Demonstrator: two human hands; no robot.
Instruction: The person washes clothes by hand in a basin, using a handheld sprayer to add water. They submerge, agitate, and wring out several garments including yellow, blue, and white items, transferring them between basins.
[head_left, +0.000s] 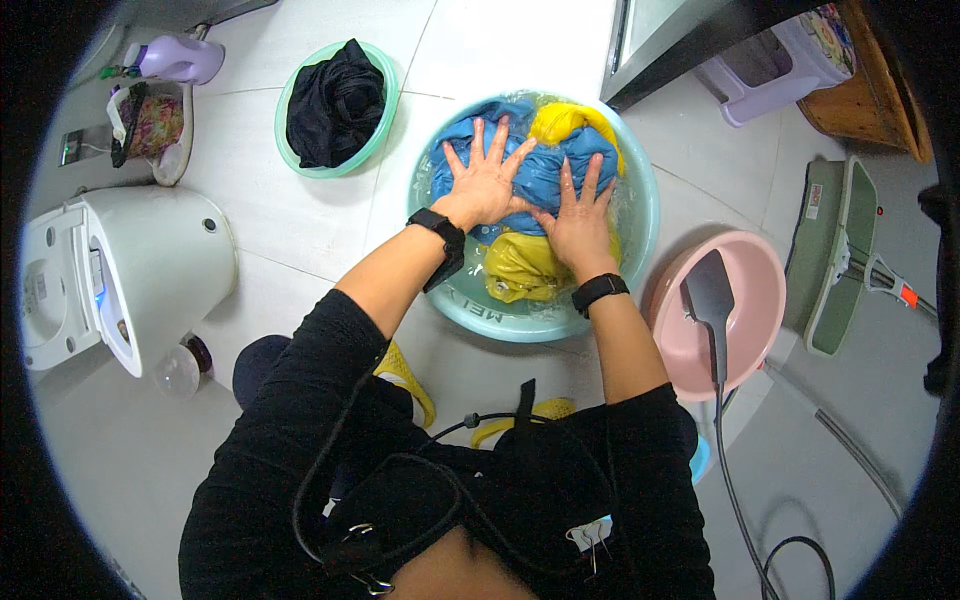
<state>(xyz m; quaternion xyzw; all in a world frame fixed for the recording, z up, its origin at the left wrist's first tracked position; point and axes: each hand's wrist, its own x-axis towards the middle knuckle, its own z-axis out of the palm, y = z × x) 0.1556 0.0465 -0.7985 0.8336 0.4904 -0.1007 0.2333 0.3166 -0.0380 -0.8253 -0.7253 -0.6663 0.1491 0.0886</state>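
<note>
A pale turquoise plastic basin (469, 319) of water stands on the tiled floor before me. Wet blue cloth (536, 176) lies bunched in it, with yellow cloth (559, 124) at the far side. Nearer me, a darker yellow garment (521, 270) is partly under water. My left hand (484, 184) presses flat on the blue cloth, fingers spread. My right hand (581, 217) rests on the right part of the blue cloth, its fingers also apart. Neither hand grips anything. Both wrists wear black bands.
A green basin (281, 142) holds black cloth (337, 105) at the far left. Left stands a toilet (165, 262). A pink basin (757, 322) at right holds a grey shower head (709, 292) on a hose. Beyond it stands a green dustpan-like container (825, 255). A purple stool (787, 75) stands far right.
</note>
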